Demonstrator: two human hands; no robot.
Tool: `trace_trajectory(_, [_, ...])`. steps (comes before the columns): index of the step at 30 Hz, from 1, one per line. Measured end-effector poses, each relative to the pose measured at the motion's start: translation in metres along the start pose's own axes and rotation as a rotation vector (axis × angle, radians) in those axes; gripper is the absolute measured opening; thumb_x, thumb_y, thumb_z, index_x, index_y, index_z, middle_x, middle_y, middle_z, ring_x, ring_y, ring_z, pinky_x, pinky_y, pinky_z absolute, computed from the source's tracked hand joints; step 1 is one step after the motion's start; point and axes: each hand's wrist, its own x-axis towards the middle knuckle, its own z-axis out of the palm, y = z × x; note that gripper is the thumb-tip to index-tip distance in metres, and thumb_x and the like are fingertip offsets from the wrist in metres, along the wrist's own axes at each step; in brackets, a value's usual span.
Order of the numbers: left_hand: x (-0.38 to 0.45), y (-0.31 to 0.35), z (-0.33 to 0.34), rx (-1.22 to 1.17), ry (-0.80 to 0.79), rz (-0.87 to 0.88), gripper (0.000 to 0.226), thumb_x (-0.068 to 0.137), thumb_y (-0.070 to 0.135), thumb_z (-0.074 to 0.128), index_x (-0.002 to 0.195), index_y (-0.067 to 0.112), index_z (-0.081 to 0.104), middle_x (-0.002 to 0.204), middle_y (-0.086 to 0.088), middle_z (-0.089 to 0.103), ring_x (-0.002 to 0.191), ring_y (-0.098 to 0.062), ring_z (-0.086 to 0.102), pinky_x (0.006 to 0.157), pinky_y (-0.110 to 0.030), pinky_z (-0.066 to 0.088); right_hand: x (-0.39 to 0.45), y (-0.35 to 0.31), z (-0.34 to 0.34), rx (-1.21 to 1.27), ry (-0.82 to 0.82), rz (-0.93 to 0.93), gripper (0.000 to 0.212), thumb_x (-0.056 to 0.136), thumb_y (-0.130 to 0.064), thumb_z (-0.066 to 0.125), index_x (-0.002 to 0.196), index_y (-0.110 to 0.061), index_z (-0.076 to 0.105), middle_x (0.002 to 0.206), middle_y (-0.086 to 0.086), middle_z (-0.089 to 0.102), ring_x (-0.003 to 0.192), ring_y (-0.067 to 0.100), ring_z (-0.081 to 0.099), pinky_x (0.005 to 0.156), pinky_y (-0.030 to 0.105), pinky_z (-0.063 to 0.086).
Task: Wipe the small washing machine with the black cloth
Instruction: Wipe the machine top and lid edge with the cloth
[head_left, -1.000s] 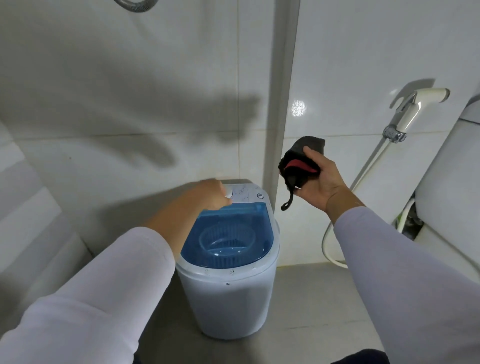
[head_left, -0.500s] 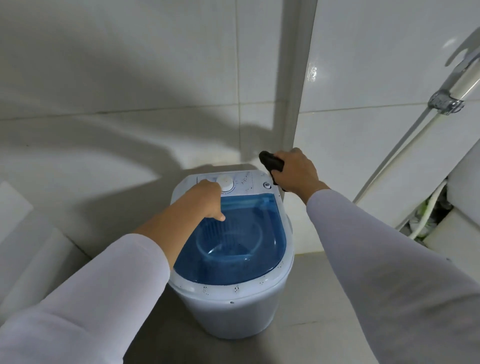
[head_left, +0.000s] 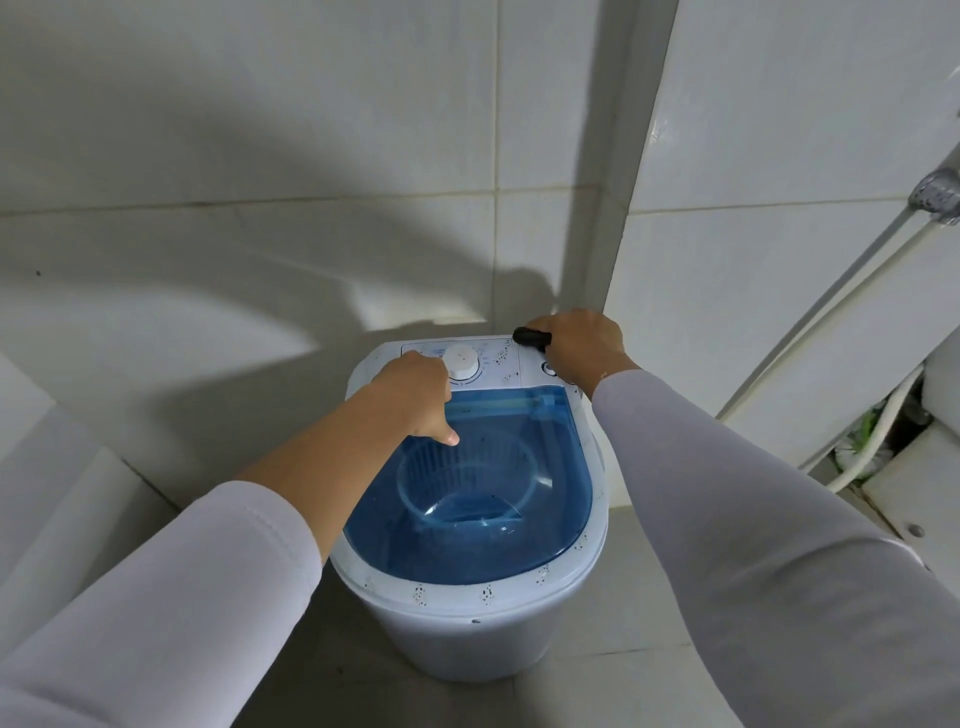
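The small washing machine (head_left: 483, 629) is a white tub with a see-through blue lid (head_left: 467, 545) and a white control panel with a round dial (head_left: 461, 361) at the back. It stands on the floor in a tiled corner. My right hand (head_left: 579, 347) presses the black cloth (head_left: 531, 338) onto the panel's back right corner; only a small dark end of the cloth shows past my fingers. My left hand (head_left: 413, 395) rests on the machine's left rear, beside the dial, fingers curled, thumb pointing down over the lid.
White tiled walls (head_left: 260, 156) meet right behind the machine. A sprayer hose (head_left: 831, 312) and chrome fitting (head_left: 937, 195) run down the right wall. A white fixture (head_left: 914, 478) stands at the right edge, a white ledge (head_left: 62, 483) at the left. Grey floor (head_left: 613, 597) surrounds the machine.
My right hand came down from the air with the cloth and now holds it on the panel's back right corner. My view moved closer. My left hand slid slightly back from the dial.
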Motion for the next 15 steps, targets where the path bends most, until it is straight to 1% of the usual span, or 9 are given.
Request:
trace_trajectory(4, [-0.003, 0.003, -0.001, -0.024, -0.008, 0.003, 0.048, 0.073, 0.046, 0.074, 0.061, 0.028, 0.031, 0.092, 0.001, 0.050, 0.086, -0.015, 0.046, 0.077, -0.025, 0.042, -0.005, 0.006, -0.002, -0.025, -0.025, -0.088, 0.049, 0.090, -0.013, 0.050, 0.130, -0.041, 0.051, 0.120, 0.005, 0.063, 0.108, 0.029, 0.059, 0.084, 0.034, 0.050])
trace_trajectory(5, [-0.002, 0.002, -0.001, -0.034, -0.015, 0.002, 0.040, 0.073, 0.045, 0.074, 0.064, 0.028, 0.039, 0.094, -0.001, 0.053, 0.089, -0.015, 0.049, 0.079, -0.025, 0.044, -0.007, 0.008, -0.002, -0.022, -0.034, -0.108, 0.050, 0.090, -0.011, 0.049, 0.130, -0.041, 0.052, 0.122, 0.004, 0.063, 0.109, 0.029, 0.059, 0.084, 0.034, 0.049])
trace_trajectory(6, [-0.003, 0.003, -0.002, -0.039, -0.026, 0.009, 0.028, 0.074, 0.045, 0.074, 0.074, 0.027, 0.053, 0.098, -0.004, 0.057, 0.094, -0.016, 0.053, 0.083, -0.026, 0.046, -0.007, 0.010, -0.003, -0.013, -0.046, -0.128, 0.051, 0.089, -0.009, 0.048, 0.129, -0.041, 0.053, 0.122, 0.004, 0.062, 0.109, 0.029, 0.058, 0.084, 0.034, 0.049])
trace_trajectory(7, [-0.003, 0.003, -0.002, -0.040, -0.034, 0.012, 0.029, 0.074, 0.044, 0.074, 0.091, 0.024, 0.062, 0.105, -0.006, 0.061, 0.099, -0.017, 0.056, 0.089, -0.028, 0.048, -0.008, 0.012, -0.004, 0.006, -0.063, -0.146, 0.053, 0.088, -0.006, 0.047, 0.127, -0.041, 0.054, 0.123, 0.004, 0.061, 0.109, 0.029, 0.058, 0.085, 0.034, 0.049])
trace_trajectory(8, [-0.004, 0.003, -0.003, -0.036, -0.035, 0.014, 0.040, 0.074, 0.043, 0.075, 0.105, 0.020, 0.064, 0.110, -0.005, 0.063, 0.102, -0.017, 0.057, 0.092, -0.029, 0.048, -0.008, 0.014, -0.004, 0.031, -0.081, -0.162, 0.054, 0.088, -0.004, 0.047, 0.125, -0.041, 0.056, 0.124, 0.003, 0.061, 0.109, 0.028, 0.058, 0.086, 0.035, 0.048])
trace_trajectory(10, [-0.006, 0.003, -0.003, -0.050, -0.014, 0.018, 0.053, 0.074, 0.042, 0.075, 0.117, 0.015, 0.062, 0.118, -0.004, 0.063, 0.102, -0.017, 0.056, 0.095, -0.030, 0.048, -0.008, 0.017, -0.003, 0.076, -0.108, -0.187, 0.055, 0.086, 0.000, 0.048, 0.120, -0.040, 0.061, 0.125, 0.003, 0.059, 0.110, 0.028, 0.057, 0.089, 0.034, 0.047])
trace_trajectory(11, [-0.006, 0.004, -0.003, -0.050, -0.010, 0.014, 0.059, 0.074, 0.042, 0.075, 0.123, 0.013, 0.061, 0.123, -0.005, 0.062, 0.106, -0.018, 0.057, 0.095, -0.031, 0.048, -0.008, 0.018, -0.003, 0.097, -0.116, -0.197, 0.055, 0.084, 0.003, 0.048, 0.118, -0.039, 0.063, 0.126, 0.004, 0.059, 0.111, 0.028, 0.056, 0.090, 0.034, 0.047])
trace_trajectory(13, [-0.007, 0.004, -0.003, -0.043, -0.008, 0.013, 0.063, 0.074, 0.043, 0.075, 0.127, 0.012, 0.059, 0.124, -0.005, 0.062, 0.109, -0.019, 0.057, 0.095, -0.031, 0.049, -0.009, 0.020, -0.001, 0.144, -0.110, -0.200, 0.056, 0.082, 0.007, 0.047, 0.113, -0.035, 0.067, 0.126, 0.004, 0.058, 0.112, 0.028, 0.056, 0.091, 0.034, 0.046])
trace_trajectory(15, [-0.007, 0.005, -0.005, -0.017, -0.025, 0.017, 0.054, 0.074, 0.045, 0.074, 0.117, 0.014, 0.064, 0.112, -0.002, 0.063, 0.100, -0.016, 0.055, 0.091, -0.030, 0.048, -0.011, 0.020, 0.000, 0.183, -0.077, -0.185, 0.054, 0.080, 0.007, 0.046, 0.109, -0.033, 0.069, 0.126, 0.003, 0.059, 0.112, 0.028, 0.056, 0.092, 0.034, 0.047])
